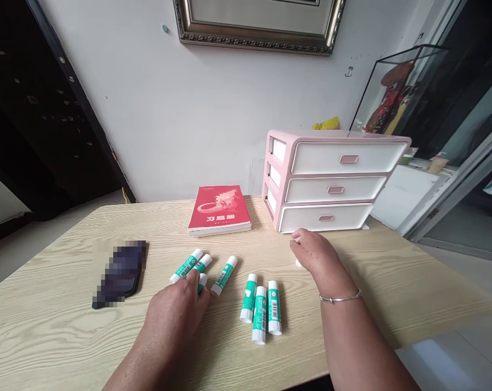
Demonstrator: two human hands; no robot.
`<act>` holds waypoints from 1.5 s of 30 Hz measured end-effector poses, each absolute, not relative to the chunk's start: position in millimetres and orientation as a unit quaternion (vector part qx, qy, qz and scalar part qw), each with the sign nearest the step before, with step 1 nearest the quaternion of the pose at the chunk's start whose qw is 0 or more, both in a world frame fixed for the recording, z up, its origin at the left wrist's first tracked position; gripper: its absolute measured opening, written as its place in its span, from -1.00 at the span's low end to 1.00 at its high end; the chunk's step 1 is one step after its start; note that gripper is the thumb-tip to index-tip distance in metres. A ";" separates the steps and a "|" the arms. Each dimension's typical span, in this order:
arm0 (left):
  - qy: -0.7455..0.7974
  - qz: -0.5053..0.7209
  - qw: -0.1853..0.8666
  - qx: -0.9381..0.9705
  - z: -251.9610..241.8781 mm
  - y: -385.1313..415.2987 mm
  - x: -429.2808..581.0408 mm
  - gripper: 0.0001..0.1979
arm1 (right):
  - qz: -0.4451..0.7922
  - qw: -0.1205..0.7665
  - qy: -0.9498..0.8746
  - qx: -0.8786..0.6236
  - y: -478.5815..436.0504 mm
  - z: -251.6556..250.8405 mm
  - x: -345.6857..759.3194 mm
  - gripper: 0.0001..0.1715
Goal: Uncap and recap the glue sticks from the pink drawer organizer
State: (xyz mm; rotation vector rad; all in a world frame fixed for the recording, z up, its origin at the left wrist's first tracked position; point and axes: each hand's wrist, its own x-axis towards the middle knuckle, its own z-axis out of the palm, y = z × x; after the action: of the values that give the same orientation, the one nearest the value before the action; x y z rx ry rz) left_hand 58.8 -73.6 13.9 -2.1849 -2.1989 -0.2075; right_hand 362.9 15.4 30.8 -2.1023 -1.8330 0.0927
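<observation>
The left hand point(176, 309) lies palm down on the tabletop point(46, 326), fingers loosely spread and closed on nothing; its fingertips rest on a loose cluster of glue sticks point(191, 264) in the middle of the tabletop, partly covering one stick point(202, 281). A fourth stick point(224, 275) lies just beside that cluster, apart from the fingers. The right hand point(317, 256), a thin bangle point(340, 298) on its wrist, rests near the far right part of the tabletop, fingers curled about a small white piece point(298, 263); whether it truly pinches it cannot be told.

Judging by this, the step in hand looks like gathering the sticks, with the left hand just starting on the scattered group. The next move would call for closing the fingers round one stick without rolling its neighbours away.

The scattered sticks lie flat, long axes slanting from near-left to far-right, white caps toward the far edge. A tidy row of three sticks point(261, 309) lies between the two hands, side by side and touching, caps also toward the far edge, long axes running nearly straight from near edge to far edge.

At the far edge stand a pink drawer unit point(331, 184), all three drawers shut, and a red book point(219, 209) beside it.
</observation>
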 end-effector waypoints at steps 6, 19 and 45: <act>-0.661 -0.154 0.051 -0.732 5.9 -76.6 56.8 -0.70 | 0.037 0.133 -0.645 -0.752 13.9 28.8 366.6 -0.64; -0.497 -0.117 -0.080 -0.856 9.6 -79.3 94.2 -0.67 | 0.046 0.127 -0.690 -0.711 5.7 30.7 353.3 -0.77; -0.582 -0.125 -0.210 -0.775 -1.8 -66.0 114.4 -0.60 | 0.089 0.096 -0.623 -0.771 31.6 15.6 379.0 -0.69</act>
State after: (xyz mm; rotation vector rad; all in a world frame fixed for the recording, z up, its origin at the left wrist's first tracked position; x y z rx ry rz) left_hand 114.4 -66.0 -1.8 -2.8268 -2.1225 -0.4572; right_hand 379.0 31.6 15.6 -2.2837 -1.8466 0.2645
